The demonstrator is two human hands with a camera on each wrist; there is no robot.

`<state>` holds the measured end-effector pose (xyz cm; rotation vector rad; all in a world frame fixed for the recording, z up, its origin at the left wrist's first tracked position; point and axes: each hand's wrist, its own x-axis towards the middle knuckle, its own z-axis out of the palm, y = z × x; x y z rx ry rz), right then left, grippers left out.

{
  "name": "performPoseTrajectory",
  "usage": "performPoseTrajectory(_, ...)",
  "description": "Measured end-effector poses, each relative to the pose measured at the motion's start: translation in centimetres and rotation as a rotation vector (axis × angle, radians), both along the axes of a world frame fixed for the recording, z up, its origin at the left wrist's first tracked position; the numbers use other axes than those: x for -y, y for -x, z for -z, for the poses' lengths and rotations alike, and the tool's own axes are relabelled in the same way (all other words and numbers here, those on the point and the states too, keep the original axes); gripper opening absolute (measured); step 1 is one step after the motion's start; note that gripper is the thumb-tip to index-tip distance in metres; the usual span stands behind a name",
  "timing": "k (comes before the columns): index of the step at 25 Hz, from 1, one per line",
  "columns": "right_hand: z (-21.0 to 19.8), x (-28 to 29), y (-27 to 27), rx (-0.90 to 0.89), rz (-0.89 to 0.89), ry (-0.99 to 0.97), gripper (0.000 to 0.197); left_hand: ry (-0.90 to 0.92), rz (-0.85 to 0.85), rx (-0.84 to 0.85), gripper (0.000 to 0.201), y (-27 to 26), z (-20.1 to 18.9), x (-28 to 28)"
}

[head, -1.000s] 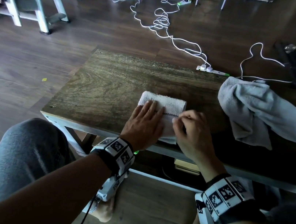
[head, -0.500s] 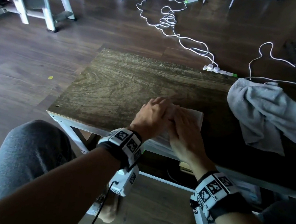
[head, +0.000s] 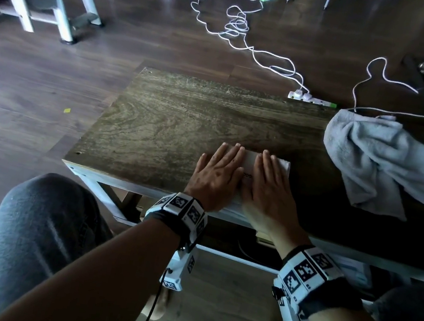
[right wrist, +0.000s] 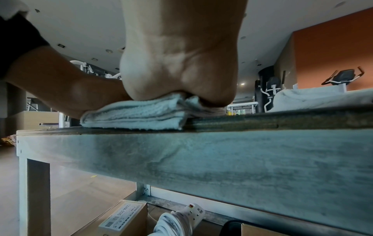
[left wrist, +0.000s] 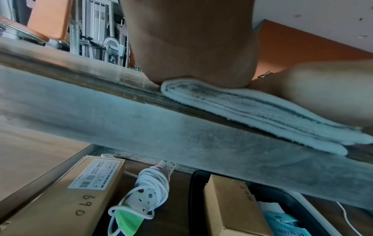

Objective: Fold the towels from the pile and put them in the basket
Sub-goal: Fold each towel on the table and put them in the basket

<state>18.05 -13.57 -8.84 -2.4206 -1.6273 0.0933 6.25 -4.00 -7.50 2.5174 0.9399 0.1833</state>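
Both hands, left [head: 218, 173] and right [head: 267, 185], lie flat side by side on the folded towel [head: 283, 164] near the surface [head: 184, 117] edge, probably flattening its creases; the pile [head: 381, 161] waits right.

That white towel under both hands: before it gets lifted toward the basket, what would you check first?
1. White towel folded into layers: ok, the wrist views show stacked edges.
2. Left hand and right hand pressing flat on it: ok.
3. Grip on the towel for lifting: not ok, fingers lie straight.
4. Towel fully on the table: ok, though near the front edge.
5. Grey towel folded: not ok, crumpled.
6. Basket location: cannot tell.
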Motion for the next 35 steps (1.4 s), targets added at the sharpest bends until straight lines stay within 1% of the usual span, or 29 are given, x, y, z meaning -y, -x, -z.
performPoseTrajectory(3, -0.6, 0.2, -0.1, -0.007, 0.026, 0.045, 0.083, 0.026, -0.036, -0.021, 0.055, 0.2, 0.0, -0.3)
performPoseTrajectory(6, -1.0, 0.7, -0.3, -0.07, 0.054, 0.099, 0.086, 0.034, -0.049, -0.032, 0.055, 0.4, 0.1, -0.2)
performPoseTrajectory(10, -1.2, 1.1, -0.5, -0.138, 0.088, 0.117, 0.068, 0.065, -0.084, -0.037, 0.054, 1.2, 0.4, -1.0)
performPoseTrajectory(13, -1.2, 1.5, -0.7, -0.184, 0.119, 0.106, 0.064, 0.088, -0.077, -0.039, 0.053, 1.7, 0.7, -1.4)
performPoseTrajectory(16, -1.1, 2.0, -0.9, -0.219, 0.153, 0.055, 0.066, 0.08, -0.115, 0.001, 0.052, 1.7, 0.5, -1.0)
performPoseTrajectory(19, -1.2, 2.6, -0.7, -0.295, 0.238, -0.038, 0.077, 0.112, -0.205, 0.045, 0.053, 1.6, 0.1, -0.4)
performPoseTrajectory(21, -1.1, 2.7, -0.7, -0.293, 0.272, -0.078, 0.083, 0.135, -0.284, 0.059, 0.054, 1.6, 0.0, 0.0)
performPoseTrajectory(24, -0.8, 2.4, -1.0, -0.281, 0.274, -0.151, 0.081, 0.158, -0.379, 0.056, 0.06, 1.3, -0.6, 0.0)
performPoseTrajectory(26, -1.0, 2.2, -1.1, -0.285, 0.261, -0.163, 0.079, 0.191, -0.438, 0.064, 0.056, 1.0, -2.3, -0.5)
performPoseTrajectory(28, -1.5, 1.9, -1.3, -0.321, 0.249, -0.171, 0.069, 0.275, -0.478, 0.168, 0.035, 1.0, -4.6, -0.9)
performPoseTrajectory(29, -2.0, 1.9, -1.3, -0.376, 0.253, -0.192, 0.061, 0.318, -0.469, 0.24, 0.024, 1.1, -5.3, -0.8)
performPoseTrajectory(30, -2.9, 1.9, -1.2, -0.445, 0.256, -0.224, 0.055, 0.342, -0.45, 0.307, 0.018, 1.2, -5.9, -0.5)
performPoseTrajectory(32, -4.7, 2.2, -0.7, -0.625, 0.242, -0.252, 0.045, 0.401, -0.43, 0.458, 0.015, 1.5, -7.0, 0.9)
performPoseTrajectory(33, -5.8, 2.3, -0.2, -0.713, 0.241, -0.255, 0.041, 0.447, -0.432, 0.548, 0.017, 1.7, -7.5, 1.6)
performPoseTrajectory(35, -8.0, 2.6, 0.8, -0.834, 0.238, -0.262, 0.029, 0.573, -0.423, 0.728, 0.025, 2.5, -9.0, 2.7)
